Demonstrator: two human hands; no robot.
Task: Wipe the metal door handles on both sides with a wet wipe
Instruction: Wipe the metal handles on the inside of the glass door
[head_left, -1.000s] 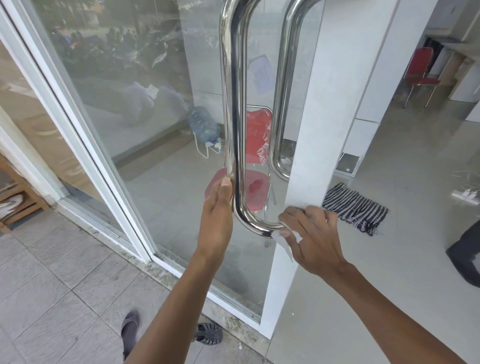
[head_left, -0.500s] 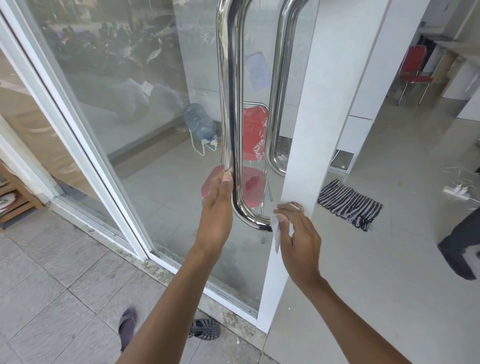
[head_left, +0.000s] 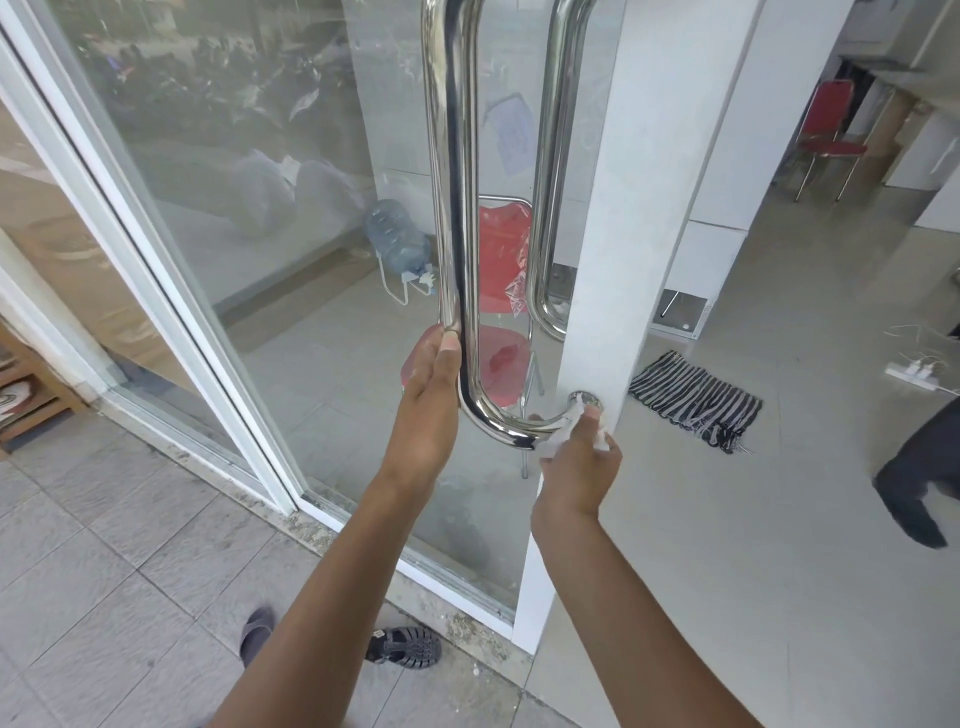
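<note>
Right hand (head_left: 579, 467) slid wipe (head_left: 601, 440) onto handle (head_left: 457, 208) base.

Bright daylight, glass reflections, wide-angle distortion

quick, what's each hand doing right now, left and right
Left hand: holds the near metal door handle on its upright bar, thumb on the front.
Right hand: grips the wet wipe against the handle's lower end at the door.

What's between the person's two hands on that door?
The head view shows the near handle's curved bottom bend between the left hand and the right hand, which holds the wipe.
</note>
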